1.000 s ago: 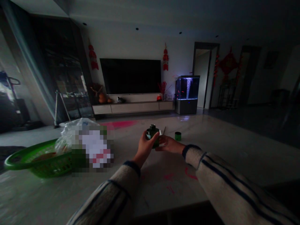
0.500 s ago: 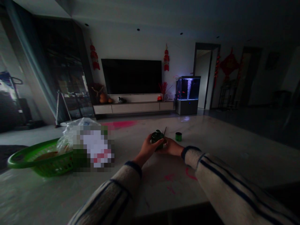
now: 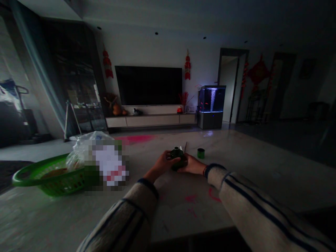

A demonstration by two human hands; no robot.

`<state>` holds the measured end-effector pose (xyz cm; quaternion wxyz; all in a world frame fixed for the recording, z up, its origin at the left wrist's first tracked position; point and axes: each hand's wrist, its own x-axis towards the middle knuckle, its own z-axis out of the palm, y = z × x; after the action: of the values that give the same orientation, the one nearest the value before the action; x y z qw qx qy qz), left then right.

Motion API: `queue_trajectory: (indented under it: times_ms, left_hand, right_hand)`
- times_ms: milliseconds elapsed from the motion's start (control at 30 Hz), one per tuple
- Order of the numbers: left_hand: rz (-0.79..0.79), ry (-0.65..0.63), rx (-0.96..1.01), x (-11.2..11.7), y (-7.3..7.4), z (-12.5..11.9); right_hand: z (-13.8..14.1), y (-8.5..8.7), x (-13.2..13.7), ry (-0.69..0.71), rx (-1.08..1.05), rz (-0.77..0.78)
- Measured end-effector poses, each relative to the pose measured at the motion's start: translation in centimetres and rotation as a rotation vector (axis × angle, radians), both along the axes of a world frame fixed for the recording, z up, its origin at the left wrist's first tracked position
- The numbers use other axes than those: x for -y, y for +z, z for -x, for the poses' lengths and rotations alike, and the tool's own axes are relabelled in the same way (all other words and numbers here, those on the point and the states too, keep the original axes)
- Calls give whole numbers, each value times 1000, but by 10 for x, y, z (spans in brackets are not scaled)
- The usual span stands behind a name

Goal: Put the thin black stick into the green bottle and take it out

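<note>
The left hand (image 3: 163, 163) and right hand (image 3: 193, 164) hold a dark green bottle (image 3: 177, 158) between them, over the table (image 3: 183, 217), with the fingers (image 3: 168, 156) curled closely around its sides. A thin stick (image 3: 186, 146) rises just behind the bottle. A small green cup (image 3: 201, 153) stands just to the right, and a green basket (image 3: 49, 180) sits well left.

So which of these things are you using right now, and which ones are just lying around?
In use: the dark green bottle, the left hand and right hand around it, and the thin dark stick just behind it.

Lying around: the small green container, the green plastic basket, the plastic bag.
</note>
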<state>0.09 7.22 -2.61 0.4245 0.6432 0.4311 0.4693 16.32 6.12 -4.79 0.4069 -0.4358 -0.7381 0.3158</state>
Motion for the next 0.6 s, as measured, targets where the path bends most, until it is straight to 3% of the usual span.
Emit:
queue_trajectory:
  times_ms: [233, 600]
  left_hand:
    - [-30, -29, -65, -7, -1, 9]
    - [-35, -87, -71, -4, 4, 12]
  right_hand:
    - [2, 5, 5, 21, -11, 78]
    - [0, 0, 0, 26, -31, 44]
